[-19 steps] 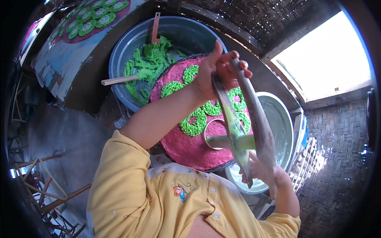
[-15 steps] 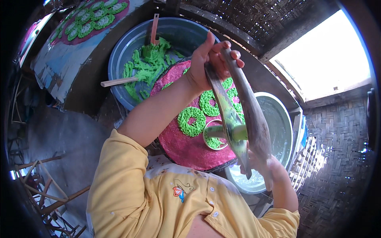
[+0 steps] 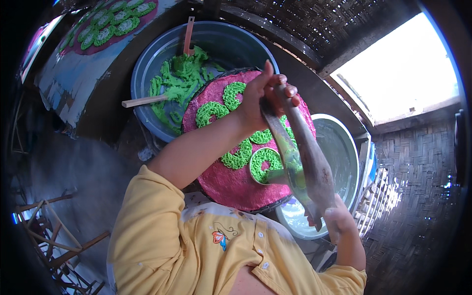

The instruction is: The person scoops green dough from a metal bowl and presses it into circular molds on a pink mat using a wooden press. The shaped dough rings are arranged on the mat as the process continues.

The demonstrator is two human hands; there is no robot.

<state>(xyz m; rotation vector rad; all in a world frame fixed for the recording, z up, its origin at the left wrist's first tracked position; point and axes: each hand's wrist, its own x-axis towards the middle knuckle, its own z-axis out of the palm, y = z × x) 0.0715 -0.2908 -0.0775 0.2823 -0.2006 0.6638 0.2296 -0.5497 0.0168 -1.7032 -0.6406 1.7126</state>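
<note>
A long wooden two-handled press [image 3: 317, 169], smeared with green dough, slants over the pink round mat [image 3: 216, 184]. My left hand [image 3: 270, 96] wraps round its far end, thumb raised. Its near end is in my right hand [image 3: 340, 219], whose fingers are partly hidden behind the wood. The green tube [image 3: 279, 176] of the press points at a pale ring mould [image 3: 251, 172] lying on the mat. Inside that mould, green dough strands [image 3: 268, 161] form a ring with a pink middle. Several similar strand rings [image 3: 211, 114] lie farther up the mat, partly covered by my left forearm.
Beyond the mat at left stands a big blue-grey basin [image 3: 147, 61] of green dough with two wooden paddles [image 3: 145, 101]. A pale basin of water [image 3: 339, 125] is at right. A board [image 3: 69, 81] at upper left bears more green rings. Woven walls [image 3: 408, 196] rise at right.
Both hands have brought the press slightly nearer and to the right. Its two handles look closer together, and the green plunger between them shows less. More of the strands in the mould are visible.
</note>
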